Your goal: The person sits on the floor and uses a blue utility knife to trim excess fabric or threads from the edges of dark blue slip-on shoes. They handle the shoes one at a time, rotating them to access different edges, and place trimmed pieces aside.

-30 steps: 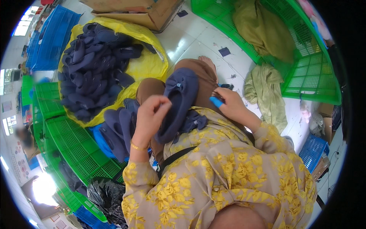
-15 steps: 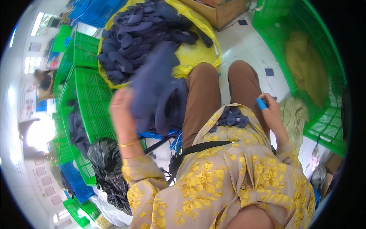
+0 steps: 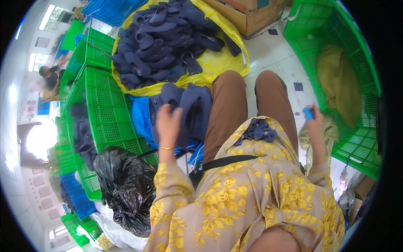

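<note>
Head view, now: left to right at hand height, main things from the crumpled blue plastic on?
Crumpled blue plastic → left hand → navy fabric shoes just right of it → brown-trousered left leg → bunched navy fabric → brown-trousered right leg → right hand with blue finger cover → large green plastic crate.

No readable text, wall poster [image 3: 28, 108] at left, marks too small to read

Bright, white glare [image 3: 42, 139] far left

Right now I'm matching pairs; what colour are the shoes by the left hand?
The shoes are dark blue, best seen in the head view.
</note>
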A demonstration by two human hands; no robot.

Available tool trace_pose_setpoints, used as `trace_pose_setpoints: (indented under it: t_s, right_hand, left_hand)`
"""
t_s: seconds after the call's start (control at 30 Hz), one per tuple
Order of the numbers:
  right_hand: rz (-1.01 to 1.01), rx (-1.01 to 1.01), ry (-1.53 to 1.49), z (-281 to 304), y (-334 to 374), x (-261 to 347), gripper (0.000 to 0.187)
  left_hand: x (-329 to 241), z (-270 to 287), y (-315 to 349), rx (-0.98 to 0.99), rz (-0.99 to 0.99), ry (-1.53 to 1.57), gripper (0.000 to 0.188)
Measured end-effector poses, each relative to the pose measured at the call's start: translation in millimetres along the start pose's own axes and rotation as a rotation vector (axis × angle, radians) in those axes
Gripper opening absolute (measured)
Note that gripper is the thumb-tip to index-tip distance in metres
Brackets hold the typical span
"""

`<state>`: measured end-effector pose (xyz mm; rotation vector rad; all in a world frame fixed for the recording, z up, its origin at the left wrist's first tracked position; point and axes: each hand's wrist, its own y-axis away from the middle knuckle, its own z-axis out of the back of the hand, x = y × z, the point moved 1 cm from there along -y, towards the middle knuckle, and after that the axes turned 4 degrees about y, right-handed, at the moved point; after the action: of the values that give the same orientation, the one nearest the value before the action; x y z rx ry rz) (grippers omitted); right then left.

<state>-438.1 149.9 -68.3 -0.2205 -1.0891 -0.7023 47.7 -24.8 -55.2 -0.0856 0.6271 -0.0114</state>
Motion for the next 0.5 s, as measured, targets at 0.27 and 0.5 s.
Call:
trace_pose_setpoints:
  t_s: [0.27,0.5]
  right_hand:
    - [-0.011,-0.663,-0.41,233.2,-28.4,-81.1,0.019]
    - [0.246,-0.918,0.541,321.0,-1.6,-108.7,0.031]
  left_hand:
    - [22.1,-30.9,3.2,0.029,0.182,-0.218,0.03]
    - [-103.1,-1.9,1.6,0.21,0.438,1.196,0.028]
